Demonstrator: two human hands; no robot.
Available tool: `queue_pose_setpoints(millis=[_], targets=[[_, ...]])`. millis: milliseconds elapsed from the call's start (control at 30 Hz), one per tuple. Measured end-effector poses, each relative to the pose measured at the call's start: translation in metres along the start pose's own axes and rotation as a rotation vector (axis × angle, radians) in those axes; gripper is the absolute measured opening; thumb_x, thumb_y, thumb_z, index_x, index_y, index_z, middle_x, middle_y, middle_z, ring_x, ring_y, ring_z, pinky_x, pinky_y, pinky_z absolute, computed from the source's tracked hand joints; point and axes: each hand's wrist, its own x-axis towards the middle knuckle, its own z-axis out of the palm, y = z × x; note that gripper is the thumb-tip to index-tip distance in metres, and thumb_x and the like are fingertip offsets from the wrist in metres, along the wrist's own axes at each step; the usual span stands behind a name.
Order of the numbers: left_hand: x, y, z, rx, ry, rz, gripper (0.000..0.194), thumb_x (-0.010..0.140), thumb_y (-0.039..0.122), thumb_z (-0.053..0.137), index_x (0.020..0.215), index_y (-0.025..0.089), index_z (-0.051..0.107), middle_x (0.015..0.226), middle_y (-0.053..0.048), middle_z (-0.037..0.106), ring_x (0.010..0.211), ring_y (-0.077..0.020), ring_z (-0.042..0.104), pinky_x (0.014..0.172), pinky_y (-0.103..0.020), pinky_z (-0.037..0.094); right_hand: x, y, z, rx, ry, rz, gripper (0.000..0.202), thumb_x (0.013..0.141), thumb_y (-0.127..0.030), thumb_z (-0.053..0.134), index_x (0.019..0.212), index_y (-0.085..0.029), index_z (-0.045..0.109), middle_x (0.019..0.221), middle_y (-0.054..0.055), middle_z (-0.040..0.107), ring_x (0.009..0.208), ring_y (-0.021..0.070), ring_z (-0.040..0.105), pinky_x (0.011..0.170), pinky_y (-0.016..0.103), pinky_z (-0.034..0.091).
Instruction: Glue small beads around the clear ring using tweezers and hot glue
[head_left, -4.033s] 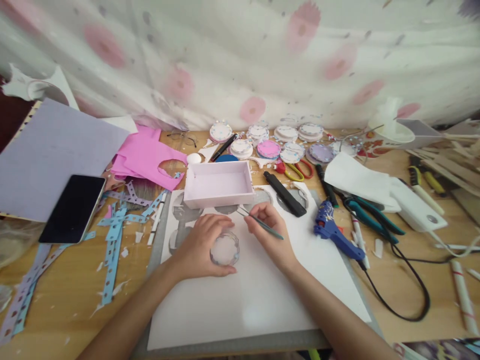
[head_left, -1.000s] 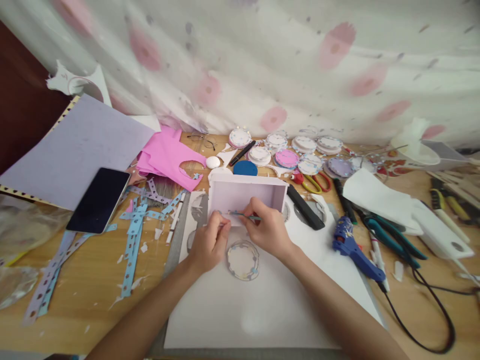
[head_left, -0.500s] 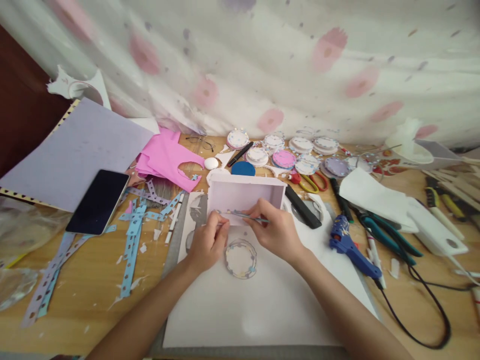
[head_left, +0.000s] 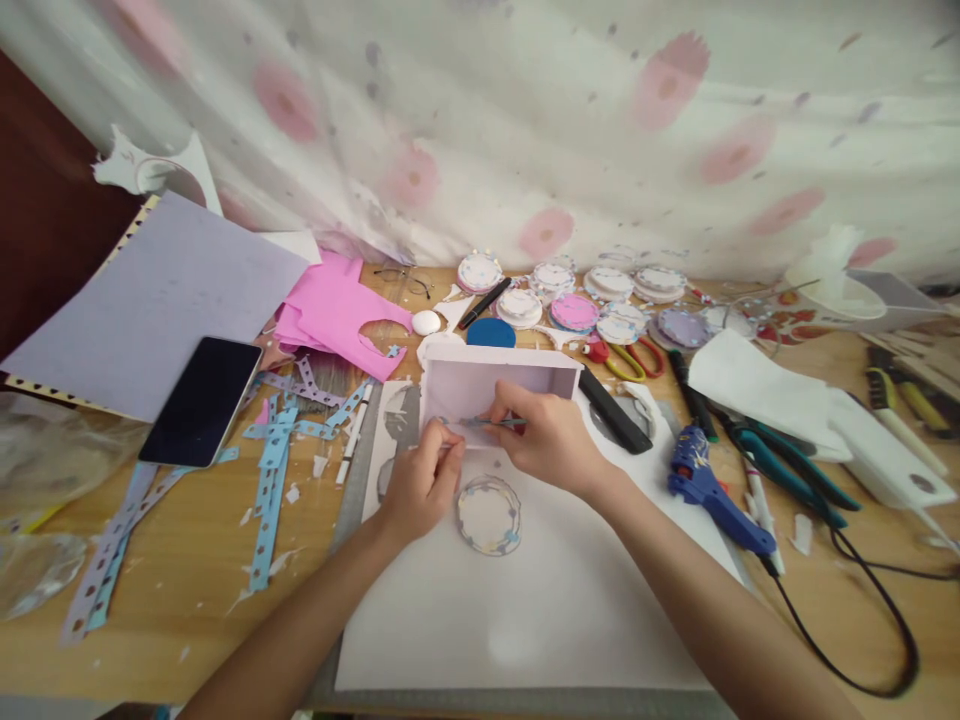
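My left hand (head_left: 425, 480) is closed in a pinch on one end of a thin blue-grey strip (head_left: 472, 422) with small pale bits along it. Bent over the strip's other end, my right hand (head_left: 546, 437) also pinches it; a thin tip sticks out past its fingers. Too little shows to tell the strip's exact kind. Just behind both hands stands a shallow white box (head_left: 457, 385), its open side facing me. Below them, a thin ring (head_left: 513, 537) dotted with small coloured bits lies on a white sheet (head_left: 570, 620).
To the left lie a phone (head_left: 201, 402), punched blue strips (head_left: 264, 520) and pink sheets (head_left: 337, 315). Decorated round discs (head_left: 574, 312) line the back. On the right are a blue glue gun (head_left: 716, 495) with its cord, teal-handled pliers (head_left: 795, 468) and scissors (head_left: 630, 362).
The view has shifted slightly. My right hand has moved a little closer to my left and its fingers now cover more of the strip. The ring stays on the sheet.
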Motion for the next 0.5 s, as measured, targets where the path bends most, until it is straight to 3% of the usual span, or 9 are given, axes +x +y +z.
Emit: queue_pose_setpoints(millis=[200, 367, 500], targets=[[0.000, -0.002, 0.001, 0.003, 0.001, 0.006, 0.012, 0.098, 0.033, 0.039, 0.091, 0.024, 0.041, 0.055, 0.008, 0.055, 0.050, -0.0128, 0.056, 0.055, -0.024, 0.039, -0.002, 0.004, 0.004, 0.078, 0.062, 0.014, 0.019, 0.075, -0.012, 0.063, 0.074, -0.024, 0.049, 0.075, -0.002, 0.073, 0.064, 0.0182, 0.067, 0.058, 0.027, 0.042], [0.000, 0.000, 0.001, -0.030, 0.013, 0.013, 0.010, 0.098, 0.032, 0.040, 0.095, 0.023, 0.042, 0.058, 0.007, 0.059, 0.052, -0.0128, 0.058, 0.056, -0.024, 0.042, -0.011, 0.007, -0.001, 0.388, 0.236, -0.007, 0.022, 0.079, -0.019, 0.066, 0.070, -0.024, 0.047, 0.082, 0.002, 0.074, 0.072, 0.0185, 0.069, 0.058, 0.027, 0.049], [0.001, 0.003, 0.003, -0.121, 0.081, 0.025, 0.015, 0.098, 0.030, 0.043, 0.110, 0.022, 0.043, 0.093, -0.005, 0.074, 0.064, -0.0128, 0.065, 0.061, -0.024, 0.048, -0.027, 0.008, -0.008, 0.618, 0.434, 0.045, 0.029, 0.078, -0.027, 0.074, 0.068, -0.024, 0.047, 0.077, 0.004, 0.074, 0.067, 0.0182, 0.068, 0.049, 0.026, 0.047]])
